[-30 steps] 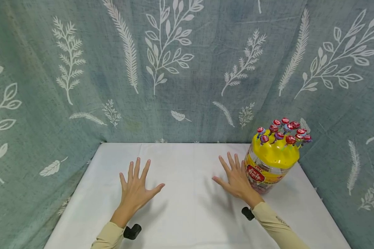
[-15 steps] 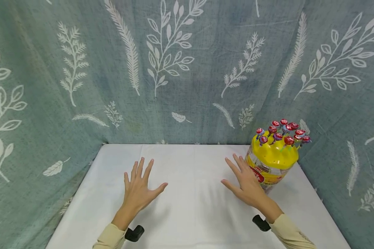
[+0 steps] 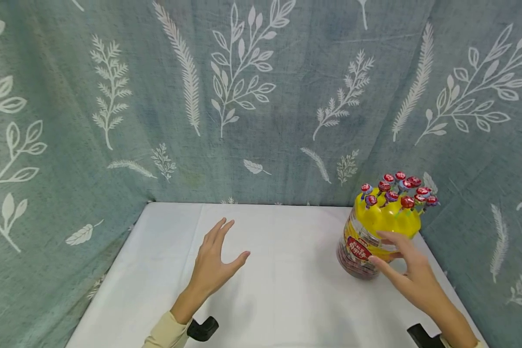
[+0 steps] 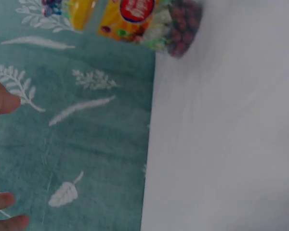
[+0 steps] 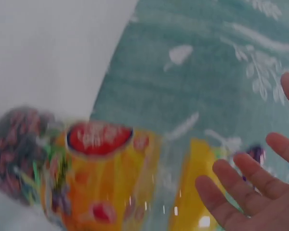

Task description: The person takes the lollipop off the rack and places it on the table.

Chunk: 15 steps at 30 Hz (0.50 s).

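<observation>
1. Candy jar [image 3: 367, 239] stands on right part of white table [image 3: 287, 280], toward the back. Red lollipops [image 3: 391, 196] stick up from its yellow lid [image 3: 387, 220].
2. Right hand [image 3: 413, 273] at jar's near side, fingers parted, slightly bent, ungripping; cannot tell whether they touch.
3. Left hand [image 3: 210, 268] over table, well apart from jar; fingers extended, thumb out.

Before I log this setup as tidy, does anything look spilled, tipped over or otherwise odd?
Nothing stands out. The candy jar stands upright on the white table, the lollipops sit in its yellow lid, and no spill shows. The wrist views are blurred, so I can't rule out small damage.
</observation>
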### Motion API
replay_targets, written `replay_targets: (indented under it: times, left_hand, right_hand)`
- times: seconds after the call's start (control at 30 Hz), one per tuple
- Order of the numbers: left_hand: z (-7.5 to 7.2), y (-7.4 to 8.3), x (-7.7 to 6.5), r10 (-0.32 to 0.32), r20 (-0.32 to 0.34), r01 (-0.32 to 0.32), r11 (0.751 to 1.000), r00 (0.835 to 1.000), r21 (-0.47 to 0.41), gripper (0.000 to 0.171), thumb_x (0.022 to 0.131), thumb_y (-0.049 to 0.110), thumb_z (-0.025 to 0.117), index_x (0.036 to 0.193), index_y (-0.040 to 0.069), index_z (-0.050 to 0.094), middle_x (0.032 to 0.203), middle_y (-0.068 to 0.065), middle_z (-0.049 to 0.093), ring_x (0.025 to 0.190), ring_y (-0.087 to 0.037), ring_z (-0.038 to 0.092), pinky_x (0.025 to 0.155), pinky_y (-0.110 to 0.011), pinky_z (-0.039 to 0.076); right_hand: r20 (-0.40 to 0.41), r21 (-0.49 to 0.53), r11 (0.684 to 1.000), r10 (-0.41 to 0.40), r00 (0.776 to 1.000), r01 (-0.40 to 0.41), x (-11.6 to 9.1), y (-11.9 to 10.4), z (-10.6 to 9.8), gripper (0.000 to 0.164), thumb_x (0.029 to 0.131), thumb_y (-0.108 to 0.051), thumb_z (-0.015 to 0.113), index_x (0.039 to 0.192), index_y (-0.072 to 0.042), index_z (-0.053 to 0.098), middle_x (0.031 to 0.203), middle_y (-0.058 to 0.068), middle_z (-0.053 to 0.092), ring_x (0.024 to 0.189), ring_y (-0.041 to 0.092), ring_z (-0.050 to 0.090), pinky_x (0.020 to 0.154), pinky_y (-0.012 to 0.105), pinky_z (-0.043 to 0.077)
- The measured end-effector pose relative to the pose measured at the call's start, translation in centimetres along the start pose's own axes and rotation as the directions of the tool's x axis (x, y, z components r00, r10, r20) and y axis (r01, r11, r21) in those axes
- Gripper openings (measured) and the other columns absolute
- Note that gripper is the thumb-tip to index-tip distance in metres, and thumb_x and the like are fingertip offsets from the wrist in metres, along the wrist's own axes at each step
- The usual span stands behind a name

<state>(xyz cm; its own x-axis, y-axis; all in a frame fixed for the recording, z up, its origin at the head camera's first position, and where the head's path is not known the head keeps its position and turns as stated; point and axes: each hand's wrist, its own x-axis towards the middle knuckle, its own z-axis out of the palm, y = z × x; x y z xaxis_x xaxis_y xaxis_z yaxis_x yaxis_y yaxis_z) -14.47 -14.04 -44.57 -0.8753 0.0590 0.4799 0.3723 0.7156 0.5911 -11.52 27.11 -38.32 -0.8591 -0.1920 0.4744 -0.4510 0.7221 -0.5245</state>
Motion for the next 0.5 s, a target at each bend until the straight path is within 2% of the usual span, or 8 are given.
replay_targets:
  times: [0.07, 0.17, 0.23, 0.37, 0.43, 0.5]
  left_hand:
    - [0.1, 0.7, 0.1, -0.028, 0.018, 0.03, 0.997, 0.999, -0.068, 0.075, 0.08, 0.042, 0.073, 0.144, 0.028, 0.037, 0.149, -0.001, 0.033, 0.133, -0.026, 0.033, 0.092, -0.062, 0.038]
    - [0.4, 1.8, 0.3, -0.059, 0.045, 0.067, 0.981, 0.997, -0.18, 0.066, 0.084, 0.038, 0.071, 0.141, 0.028, 0.039, 0.145, 0.0, 0.038, 0.133, -0.023, 0.035, 0.096, -0.06, 0.037]
    - [0.7, 2.4, 0.6, -0.063, 0.052, 0.074, 0.967, 0.997, -0.243, 0.061, 0.086, 0.034, 0.069, 0.139, 0.027, 0.042, 0.141, 0.0, 0.042, 0.13, -0.021, 0.038, 0.097, -0.056, 0.037]
    - [1.6, 3.6, 1.1, -0.042, 0.046, 0.055, 0.94, 0.998, -0.338, 0.055, 0.086, 0.026, 0.069, 0.136, 0.025, 0.046, 0.133, 0.004, 0.049, 0.124, -0.019, 0.045, 0.096, -0.051, 0.041]
    - [2.1, 4.2, 1.5, -0.029, 0.042, 0.043, 0.926, 0.999, -0.376, 0.054, 0.086, 0.023, 0.07, 0.135, 0.024, 0.047, 0.131, 0.005, 0.05, 0.122, -0.02, 0.047, 0.095, -0.05, 0.043]
    - [2.5, 4.7, 1.9, -0.015, 0.039, 0.03, 0.912, 0.999, -0.41, 0.054, 0.086, 0.021, 0.07, 0.134, 0.023, 0.048, 0.131, 0.005, 0.051, 0.121, -0.022, 0.048, 0.093, -0.049, 0.045]
  right_hand:
    - [-0.039, -0.005, 1.0, 0.015, 0.999, -0.016, -0.2, 0.7, -1.0, 0.055, 0.078, -0.008, 0.077, 0.128, -0.006, 0.053, 0.117, 0.009, 0.056, 0.102, 0.011, 0.052, 0.074, 0.01, 0.046]
    - [-0.09, 0.005, 0.998, 0.058, 0.994, -0.057, -0.3, 1.8, -2.4, 0.055, 0.078, -0.007, 0.077, 0.127, -0.003, 0.053, 0.117, 0.009, 0.055, 0.101, -0.004, 0.047, 0.075, 0.001, 0.04]
    - [-0.12, 0.01, 0.995, 0.097, 0.988, -0.096, -0.3, 2.6, -3.2, 0.056, 0.079, -0.008, 0.076, 0.128, -0.002, 0.05, 0.119, 0.005, 0.053, 0.101, -0.01, 0.045, 0.075, 0.0, 0.039]
    - [-0.167, 0.059, 0.986, 0.162, 0.973, -0.154, -0.1, 4.5, -4.5, 0.062, 0.081, -0.005, 0.074, 0.134, -0.002, 0.042, 0.122, -0.007, 0.048, 0.102, -0.012, 0.044, 0.074, 0.0, 0.038]
    - [-0.165, 0.077, 0.979, 0.197, 0.966, -0.186, 0.1, 5.5, -4.9, 0.067, 0.082, -0.006, 0.073, 0.139, -0.006, 0.037, 0.126, -0.005, 0.046, 0.102, -0.013, 0.042, 0.075, 0.0, 0.037]
    - [-0.142, 0.083, 0.972, 0.23, 0.963, -0.22, 0.3, 6.4, -5.2, 0.073, 0.083, -0.01, 0.072, 0.144, -0.009, 0.031, 0.132, 0.005, 0.043, 0.105, -0.012, 0.04, 0.074, 0.0, 0.035]
